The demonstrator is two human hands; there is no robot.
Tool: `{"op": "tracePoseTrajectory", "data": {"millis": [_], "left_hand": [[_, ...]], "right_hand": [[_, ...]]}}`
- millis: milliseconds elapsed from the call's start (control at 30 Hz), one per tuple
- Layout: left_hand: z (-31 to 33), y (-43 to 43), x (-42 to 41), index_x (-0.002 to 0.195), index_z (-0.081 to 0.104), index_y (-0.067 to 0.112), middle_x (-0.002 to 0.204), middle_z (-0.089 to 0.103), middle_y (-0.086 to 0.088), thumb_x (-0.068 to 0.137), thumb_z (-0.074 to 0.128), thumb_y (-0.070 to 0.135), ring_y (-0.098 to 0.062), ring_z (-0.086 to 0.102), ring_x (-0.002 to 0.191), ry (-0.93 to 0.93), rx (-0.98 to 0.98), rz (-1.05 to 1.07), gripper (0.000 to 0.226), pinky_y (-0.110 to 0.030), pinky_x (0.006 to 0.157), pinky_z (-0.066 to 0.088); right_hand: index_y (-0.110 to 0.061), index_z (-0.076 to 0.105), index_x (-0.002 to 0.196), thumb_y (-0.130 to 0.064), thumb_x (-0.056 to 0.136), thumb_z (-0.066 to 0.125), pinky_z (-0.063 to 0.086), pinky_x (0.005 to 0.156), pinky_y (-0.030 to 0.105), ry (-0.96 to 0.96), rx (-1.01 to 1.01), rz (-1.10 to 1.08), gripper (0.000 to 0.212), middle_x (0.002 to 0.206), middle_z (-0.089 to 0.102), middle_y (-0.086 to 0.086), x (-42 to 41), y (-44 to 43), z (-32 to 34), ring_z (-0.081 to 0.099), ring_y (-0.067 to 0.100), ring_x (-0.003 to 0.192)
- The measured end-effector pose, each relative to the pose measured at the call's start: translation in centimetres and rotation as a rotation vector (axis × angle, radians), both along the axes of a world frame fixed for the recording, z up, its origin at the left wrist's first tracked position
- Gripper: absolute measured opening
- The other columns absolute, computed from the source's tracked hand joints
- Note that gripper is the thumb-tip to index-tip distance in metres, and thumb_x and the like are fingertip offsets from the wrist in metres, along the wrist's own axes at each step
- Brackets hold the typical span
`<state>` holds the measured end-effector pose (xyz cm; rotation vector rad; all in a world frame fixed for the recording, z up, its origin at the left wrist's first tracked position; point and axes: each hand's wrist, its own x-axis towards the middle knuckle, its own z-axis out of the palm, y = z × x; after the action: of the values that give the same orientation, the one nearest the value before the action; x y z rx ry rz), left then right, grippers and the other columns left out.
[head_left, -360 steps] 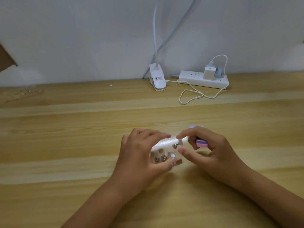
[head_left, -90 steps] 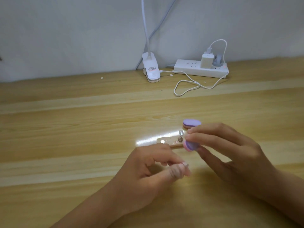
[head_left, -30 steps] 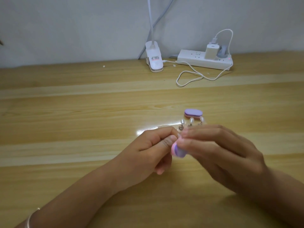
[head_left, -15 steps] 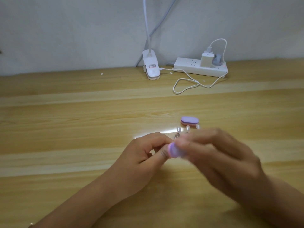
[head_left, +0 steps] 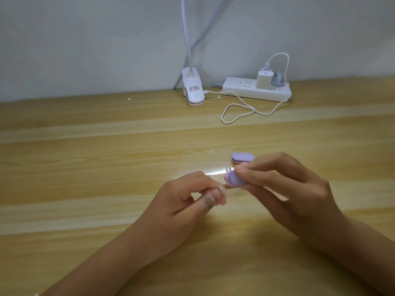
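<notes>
wall (head_left: 85,39): plain white | desk (head_left: 85,157): light wood | back edge: clip lamp (head_left: 193,90), power strip (head_left: 245,91)

At the back of the table (head_left: 85,167), a clip lamp (head_left: 193,90) stands left of a power strip (head_left: 254,90) carrying a charger (head_left: 264,79). A cable (head_left: 239,113) loops before the strip. Nearer the front, a small pad (head_left: 242,158) lies just behind the right hand (head_left: 288,189), whose fingers hold a second pad (head_left: 235,178) right of the left hand (head_left: 183,201).

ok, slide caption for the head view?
Right hand pinches a purple buffer block beside the left hand; second block on desk.
</notes>
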<state>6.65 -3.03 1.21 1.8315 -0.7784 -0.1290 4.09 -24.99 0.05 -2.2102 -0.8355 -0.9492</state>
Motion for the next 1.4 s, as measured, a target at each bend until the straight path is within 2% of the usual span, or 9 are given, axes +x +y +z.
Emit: {"op": "tracePoseTrajectory", "data": {"millis": [100, 333, 567, 700, 833, 967, 1100, 1267, 1400], "left_hand": [[0.0, 0.0, 0.0, 0.090, 0.069, 0.030, 0.083, 0.062, 0.014, 0.091, 0.053, 0.028, -0.004, 0.057, 0.072, -0.050, -0.013, -0.025, 0.016, -0.027, 0.053, 0.044], [-0.3, 0.0, 0.0, 0.089, 0.076, 0.025, 0.089, 0.066, 0.009, 0.089, 0.060, 0.028, -0.018, 0.062, 0.085, -0.090, 0.004, 0.059, 0.016, -0.025, 0.063, 0.047], [-0.3, -0.3, -0.2, 0.085, 0.078, 0.022, 0.085, 0.065, 0.005, 0.084, 0.066, 0.019, -0.010, 0.061, 0.076, -0.001, -0.034, 0.116, 0.013, -0.026, 0.051, 0.042], [-0.3, -0.2, -0.1, 0.092, 0.078, 0.023, 0.086, 0.066, 0.001, 0.082, 0.069, 0.018, -0.010, 0.062, 0.076, 0.017, -0.071, 0.091, 0.014, -0.027, 0.051, 0.044], [-0.2, -0.2, -0.1, 0.087, 0.079, 0.016, 0.083, 0.066, 0.001, 0.083, 0.066, 0.017, -0.003, 0.058, 0.068, 0.024, -0.049, 0.119, 0.014, -0.014, 0.050, 0.037], [-0.2, -0.2, -0.2, 0.092, 0.078, 0.018, 0.084, 0.066, -0.002, 0.082, 0.066, 0.016, -0.008, 0.060, 0.074, 0.036, -0.081, 0.096, 0.016, -0.020, 0.052, 0.040], [-0.1, -0.2, -0.2, 0.087, 0.079, 0.017, 0.084, 0.066, -0.003, 0.082, 0.067, 0.020, -0.009, 0.059, 0.073, 0.037, -0.074, 0.128, 0.013, -0.024, 0.048, 0.039], [-0.1, -0.2, -0.3, 0.094, 0.078, 0.022, 0.085, 0.067, -0.001, 0.081, 0.072, 0.025, -0.009, 0.062, 0.079, 0.021, -0.078, 0.102, 0.014, -0.028, 0.053, 0.045], [-0.2, -0.1, -0.2, 0.089, 0.079, 0.016, 0.084, 0.067, -0.005, 0.082, 0.069, 0.017, -0.017, 0.062, 0.077, 0.038, -0.078, 0.132, 0.013, -0.042, 0.051, 0.042]], "right_hand": [[0.002, 0.071, 0.115, 0.010, 0.083, 0.075, 0.055, 0.092, 0.034, -0.024, -0.037, 0.095, 0.033, 0.106, 0.070, 0.011, -1.0, 1.4, -0.6, 0.069, 0.023, 0.099], [0.002, 0.071, 0.114, 0.006, 0.087, 0.073, 0.057, 0.093, 0.042, -0.002, 0.030, 0.050, 0.027, 0.109, 0.068, 0.002, -0.4, 0.5, -0.1, 0.071, 0.024, 0.098], [0.000, 0.072, 0.111, 0.003, 0.089, 0.072, 0.056, 0.094, 0.043, 0.022, 0.015, 0.021, 0.022, 0.110, 0.063, -0.007, 0.2, 0.1, -0.2, 0.072, 0.030, 0.095], [-0.003, 0.073, 0.112, 0.001, 0.091, 0.072, 0.055, 0.088, 0.039, 0.038, -0.020, 0.107, 0.022, 0.105, 0.069, 0.005, -0.9, 1.5, -0.8, 0.069, 0.023, 0.094], [-0.003, 0.071, 0.111, -0.003, 0.093, 0.068, 0.054, 0.099, 0.037, 0.051, 0.017, 0.049, 0.018, 0.108, 0.057, -0.019, 0.0, 0.7, 0.0, 0.069, 0.020, 0.094], [-0.004, 0.070, 0.113, -0.003, 0.092, 0.069, 0.055, 0.093, 0.036, 0.051, 0.001, 0.097, 0.021, 0.104, 0.068, -0.001, -1.0, 1.7, -0.4, 0.068, 0.021, 0.092], [0.000, 0.071, 0.107, -0.001, 0.090, 0.071, 0.051, 0.101, 0.030, 0.085, 0.030, 0.016, 0.017, 0.107, 0.059, -0.016, 0.0, 0.6, 0.2, 0.072, 0.029, 0.095], [-0.003, 0.069, 0.112, -0.002, 0.090, 0.071, 0.054, 0.095, 0.033, 0.076, 0.009, 0.097, 0.022, 0.103, 0.066, -0.003, -1.1, 1.8, -0.2, 0.068, 0.020, 0.092], [-0.002, 0.069, 0.109, -0.004, 0.090, 0.071, 0.049, 0.102, 0.027, 0.091, 0.053, 0.015, 0.020, 0.107, 0.061, -0.013, -0.3, 0.9, 0.3, 0.068, 0.021, 0.089]]}}
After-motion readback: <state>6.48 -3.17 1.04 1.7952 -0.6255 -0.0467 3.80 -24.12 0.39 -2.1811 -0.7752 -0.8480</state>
